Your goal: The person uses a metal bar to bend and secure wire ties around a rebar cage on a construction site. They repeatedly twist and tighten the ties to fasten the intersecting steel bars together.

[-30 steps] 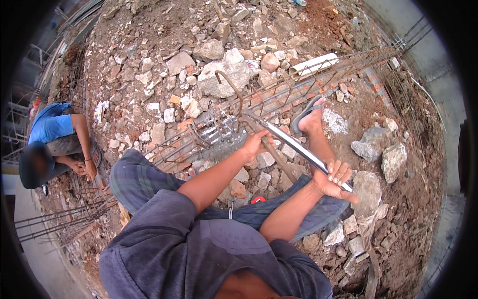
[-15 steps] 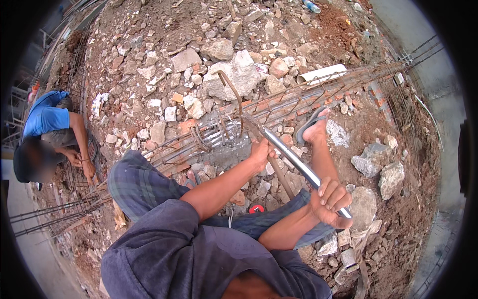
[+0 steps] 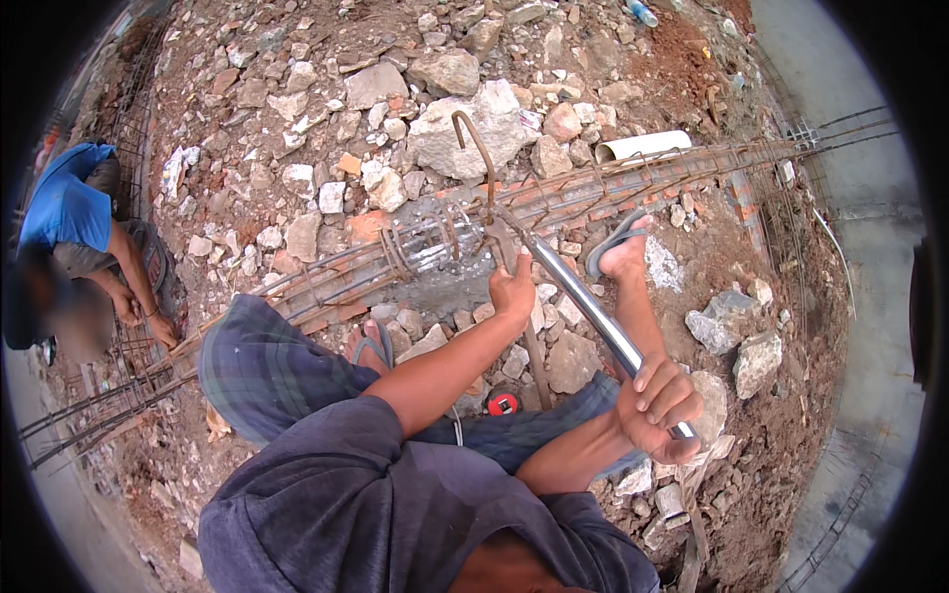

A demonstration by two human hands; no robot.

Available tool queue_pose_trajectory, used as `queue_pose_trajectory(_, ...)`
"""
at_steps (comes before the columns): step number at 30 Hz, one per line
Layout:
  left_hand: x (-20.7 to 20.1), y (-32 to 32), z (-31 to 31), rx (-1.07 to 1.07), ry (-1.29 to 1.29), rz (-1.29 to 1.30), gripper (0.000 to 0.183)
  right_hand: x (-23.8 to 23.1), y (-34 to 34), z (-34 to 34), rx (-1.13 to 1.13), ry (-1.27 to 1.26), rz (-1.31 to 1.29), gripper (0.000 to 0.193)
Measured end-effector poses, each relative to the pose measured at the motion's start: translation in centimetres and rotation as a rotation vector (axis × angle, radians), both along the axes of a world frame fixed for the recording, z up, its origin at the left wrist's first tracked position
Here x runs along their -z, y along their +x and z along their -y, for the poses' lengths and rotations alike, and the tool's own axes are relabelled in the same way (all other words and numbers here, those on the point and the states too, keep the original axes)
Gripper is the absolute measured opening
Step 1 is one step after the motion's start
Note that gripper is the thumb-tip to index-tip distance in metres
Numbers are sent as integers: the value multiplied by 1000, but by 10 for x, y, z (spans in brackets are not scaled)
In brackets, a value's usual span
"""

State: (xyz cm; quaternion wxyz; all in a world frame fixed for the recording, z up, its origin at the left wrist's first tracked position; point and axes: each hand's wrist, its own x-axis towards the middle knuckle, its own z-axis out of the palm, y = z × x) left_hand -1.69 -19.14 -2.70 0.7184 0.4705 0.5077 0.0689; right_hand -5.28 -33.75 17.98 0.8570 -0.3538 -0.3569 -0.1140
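My left hand (image 3: 513, 293) is closed around a rusty metal bar (image 3: 536, 366), thumb pointing up along it. The bar slants down toward my legs. In my right hand (image 3: 660, 407) is the lower end of a shiny steel pipe (image 3: 591, 308), fingers wrapped round it. Beyond my left hand, the pipe's upper end meets a rusty piece beside a bent rebar rod (image 3: 481, 153) with a hooked top; how they join is unclear. Several rebar rings (image 3: 395, 252) encircle the long bars of a reinforcement cage (image 3: 583, 190) just beyond my hands.
A person in a blue shirt (image 3: 74, 203) crouches at the left, hands at more rebar. Broken stones, including a large rock (image 3: 473, 130), cover the soil. A white plastic pipe piece (image 3: 645, 147) lies behind the cage. A red round object (image 3: 503, 404) is near my leg.
The bent rod has shifted up and slightly right, away from me. My left hand has moved a little up, its thumb now extended. My right hand keeps its hold on the steel pipe.
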Motion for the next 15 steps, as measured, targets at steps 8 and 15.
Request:
queue_pose_trajectory(8, 33, 1, 8, -20, -79, 40, 47, -26, 17, -17, -32, -133, 85, 50)
queue_pose_trajectory(15, 36, -5, 6, -9, 24, -6, 51, -57, 34, -55, -133, -301, 280, 51)
